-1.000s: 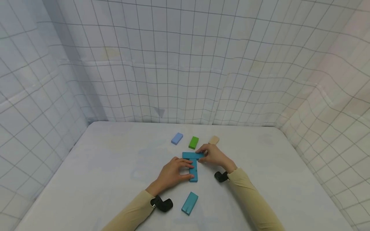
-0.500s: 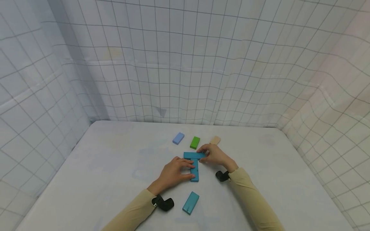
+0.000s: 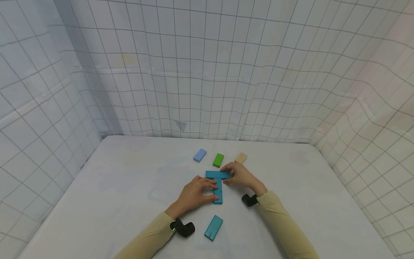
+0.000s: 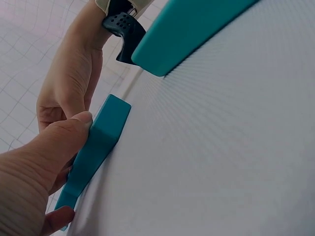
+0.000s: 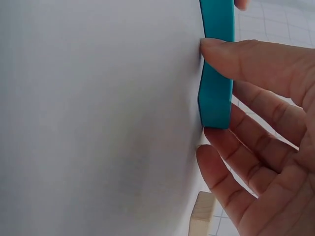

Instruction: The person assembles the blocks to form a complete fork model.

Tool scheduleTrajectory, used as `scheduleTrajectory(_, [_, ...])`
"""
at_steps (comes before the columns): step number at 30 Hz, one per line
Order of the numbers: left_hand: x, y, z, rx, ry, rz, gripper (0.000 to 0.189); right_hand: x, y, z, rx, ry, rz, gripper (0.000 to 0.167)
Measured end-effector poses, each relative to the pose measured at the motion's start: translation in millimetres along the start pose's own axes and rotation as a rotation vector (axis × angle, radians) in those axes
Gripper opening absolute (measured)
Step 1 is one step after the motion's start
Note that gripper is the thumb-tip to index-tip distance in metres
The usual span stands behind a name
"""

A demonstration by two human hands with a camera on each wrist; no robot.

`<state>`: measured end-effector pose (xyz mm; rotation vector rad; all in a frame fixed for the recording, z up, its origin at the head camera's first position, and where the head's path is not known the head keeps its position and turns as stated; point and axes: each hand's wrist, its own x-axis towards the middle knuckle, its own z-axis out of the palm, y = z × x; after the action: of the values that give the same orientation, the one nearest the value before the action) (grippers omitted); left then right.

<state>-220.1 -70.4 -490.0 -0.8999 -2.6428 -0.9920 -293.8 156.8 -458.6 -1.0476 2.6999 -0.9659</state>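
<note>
Two flat teal blocks form a T on the white table in the head view. My left hand (image 3: 193, 192) holds the stem block (image 3: 219, 193), thumb toward its near end and fingers toward its far end. With thumb and fingers, my right hand (image 3: 242, 177) grips the right end of the crossbar block (image 3: 212, 174), which lies across the stem's far end. In the right wrist view the thumb lies along one side of a teal block (image 5: 215, 103), with fingers behind it. The left wrist view shows the left thumb against a teal block (image 4: 101, 132).
Nearer the person lies a loose teal block (image 3: 213, 228). Behind the T are a light blue block (image 3: 199, 155), a green block (image 3: 218, 160) and a pale wooden block (image 3: 240, 157), partly behind the right hand. Grid-patterned curtains enclose the white table (image 3: 129, 180).
The whole head view shifts slightly to the right in the frame. Both hands stay on the teal blocks, and the T arrangement looks the same.
</note>
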Motion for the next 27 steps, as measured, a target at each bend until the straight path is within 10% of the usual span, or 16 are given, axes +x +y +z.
scheduleTrajectory(19, [-0.6, -0.9, 2.1, 0.004, 0.005, 0.01, 0.038, -38.2, -30, 3, -0.032, 0.189, -0.191, 0.023])
scheduleTrajectory(27, [-0.8, -1.0, 2.0, 0.014, 0.021, 0.02, 0.034, -54.3, -56, 10, 0.055, -0.016, -0.326, 0.017])
